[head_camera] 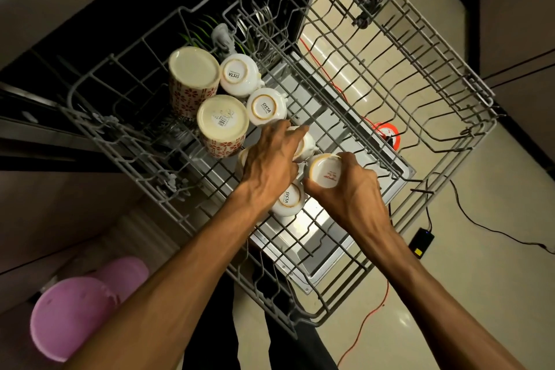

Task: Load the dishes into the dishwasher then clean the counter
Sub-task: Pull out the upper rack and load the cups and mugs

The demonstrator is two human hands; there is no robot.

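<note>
Right hand (345, 189) grips upturned white cup (326, 171) over upper rack (420, 141); left hand (267, 165) curls round neighbouring cup (304, 144). Best seat each rim-down between tines, clear of patterned mugs (222, 126) beyond.

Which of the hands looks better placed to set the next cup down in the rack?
Probably the right hand: it already grips an upturned white cup above the rack. The left hand rests on another cup.

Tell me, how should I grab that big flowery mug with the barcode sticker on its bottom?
Come from above and wrap your grip around the round sides of the flowery mug. It stands upside down in the rack, flat base up, and no handle shows.
</note>
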